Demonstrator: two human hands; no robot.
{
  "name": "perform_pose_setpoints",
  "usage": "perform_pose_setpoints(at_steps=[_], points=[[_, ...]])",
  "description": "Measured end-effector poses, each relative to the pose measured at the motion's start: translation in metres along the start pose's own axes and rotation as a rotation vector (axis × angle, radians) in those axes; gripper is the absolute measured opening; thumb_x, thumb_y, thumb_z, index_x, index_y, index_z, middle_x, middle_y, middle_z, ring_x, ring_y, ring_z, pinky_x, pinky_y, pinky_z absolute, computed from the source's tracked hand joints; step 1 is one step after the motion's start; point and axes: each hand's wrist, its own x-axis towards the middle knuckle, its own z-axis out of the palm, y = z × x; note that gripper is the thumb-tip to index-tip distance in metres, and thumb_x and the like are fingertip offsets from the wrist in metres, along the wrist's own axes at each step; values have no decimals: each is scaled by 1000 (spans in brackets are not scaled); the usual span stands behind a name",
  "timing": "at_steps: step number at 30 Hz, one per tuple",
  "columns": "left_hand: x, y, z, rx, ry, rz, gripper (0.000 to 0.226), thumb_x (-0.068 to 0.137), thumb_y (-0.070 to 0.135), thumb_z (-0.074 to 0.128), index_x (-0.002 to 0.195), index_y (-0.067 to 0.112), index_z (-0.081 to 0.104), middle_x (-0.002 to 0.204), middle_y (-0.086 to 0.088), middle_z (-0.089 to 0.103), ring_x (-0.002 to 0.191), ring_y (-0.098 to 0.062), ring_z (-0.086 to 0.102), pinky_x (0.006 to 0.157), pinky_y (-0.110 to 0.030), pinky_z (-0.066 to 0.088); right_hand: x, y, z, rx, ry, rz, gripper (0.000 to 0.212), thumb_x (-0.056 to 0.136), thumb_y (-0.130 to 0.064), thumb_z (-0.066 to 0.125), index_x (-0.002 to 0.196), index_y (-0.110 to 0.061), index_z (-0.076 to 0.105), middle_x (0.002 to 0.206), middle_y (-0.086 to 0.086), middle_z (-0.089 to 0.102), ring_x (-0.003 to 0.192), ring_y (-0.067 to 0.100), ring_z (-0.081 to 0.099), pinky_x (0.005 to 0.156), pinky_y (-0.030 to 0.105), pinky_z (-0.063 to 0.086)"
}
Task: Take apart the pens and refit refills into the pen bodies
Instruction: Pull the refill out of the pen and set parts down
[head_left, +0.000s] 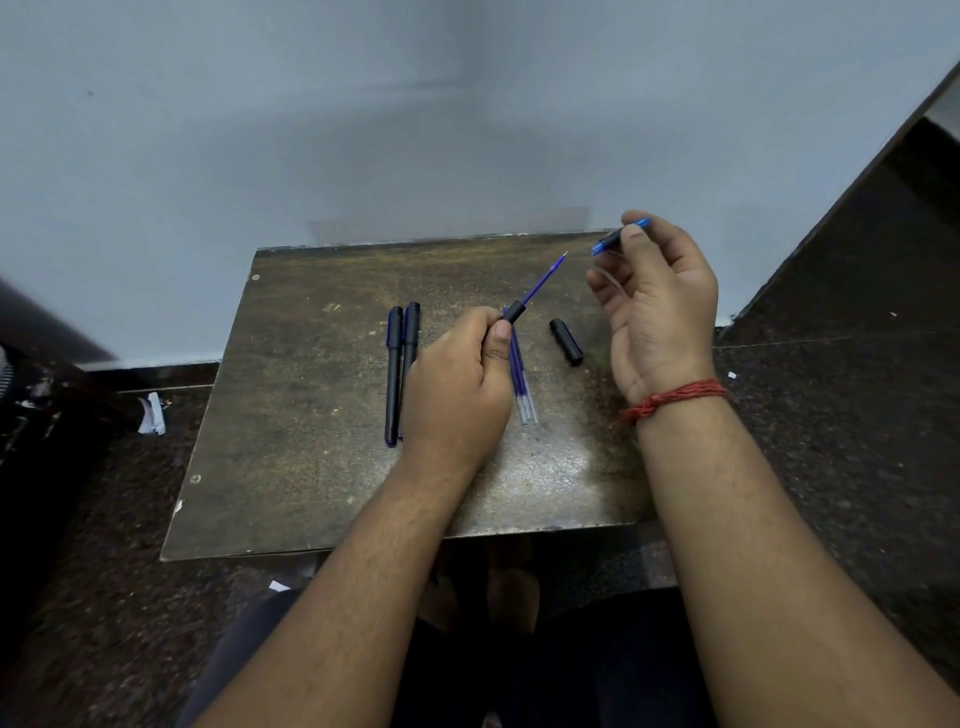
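Note:
My left hand grips a black pen body over the middle of the small wooden table. A blue refill sticks out of the body and points up and to the right. My right hand, raised at the table's far right corner, pinches the pen's blue and black tip piece between thumb and fingers. Two capped black pens lie side by side left of my left hand. Several loose blue refills lie between my hands, and a black cap lies to their right.
The table stands against a pale blue wall on a dark speckled floor. Scraps of paper lie on the floor to the left. My knees in dark clothing are below the table's near edge.

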Motion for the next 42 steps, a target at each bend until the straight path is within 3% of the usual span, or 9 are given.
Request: perform_pose_setpoints(at_steps=[3,5,11,16,25,30,33,37,42], points=[[0,0,-1,-9,15,0,25,103,31,43,96,15,62,60,13,45,55,-6,44,53,-31,30,2,1,-2,-76,22,-17,8,96,-8,60,97,-12,67,74,0,68,68,13,65,63,29,54],[0,-1,-1,-17,23,-6,25,103,31,43,96,17,62,59,14,44,54,-3,43,52,-28,27,5,4,-6,-364,29,-75,9,94,-11,60,92,-17,67,70,-3,68,68,12,63,66,32,53],[1,0,-2,-52,55,-29,18,104,26,45,92,24,59,58,15,44,53,-3,45,50,-24,28,8,6,-22,-1390,-123,-173,26,93,-24,54,111,-19,72,112,6,69,108,26,60,93,32,48],[2,0,-2,-83,89,-78,19,105,23,47,92,21,60,59,14,45,56,-3,46,50,-26,32,0,6,-22,-1653,-161,-107,27,96,-26,50,114,-16,68,116,8,64,118,34,49,102,43,43],[3,-1,-2,-83,120,-124,20,105,25,47,94,20,62,59,14,44,56,-2,45,51,-27,31,-2,5,-22,-1632,-154,-82,25,95,-29,55,114,-15,65,115,8,64,117,33,50,98,43,46],[3,-1,-2,-81,114,-117,21,105,25,47,94,17,62,59,13,45,56,-3,45,51,-30,33,-1,1,-15,-1347,-72,-306,13,95,-27,57,94,-19,67,92,-4,64,97,19,59,83,33,49],[3,2,-2,-83,128,-94,20,105,21,49,90,16,61,60,13,45,60,2,47,54,-24,33,-8,3,1,-997,-205,-239,11,94,-30,61,88,-24,68,79,-10,66,75,2,60,68,18,47],[3,1,-3,-77,103,-61,20,104,21,48,94,13,63,63,11,52,61,-4,49,56,-30,37,-21,18,17,-801,-448,-74,18,94,-34,64,86,-19,71,71,-5,70,61,7,60,58,25,45],[1,1,-2,-57,75,-30,22,104,23,48,99,11,65,68,12,55,59,-7,49,56,-32,38,-20,24,18,-638,-459,-16,20,94,-27,65,82,-11,70,64,-4,66,52,8,55,46,22,41]])
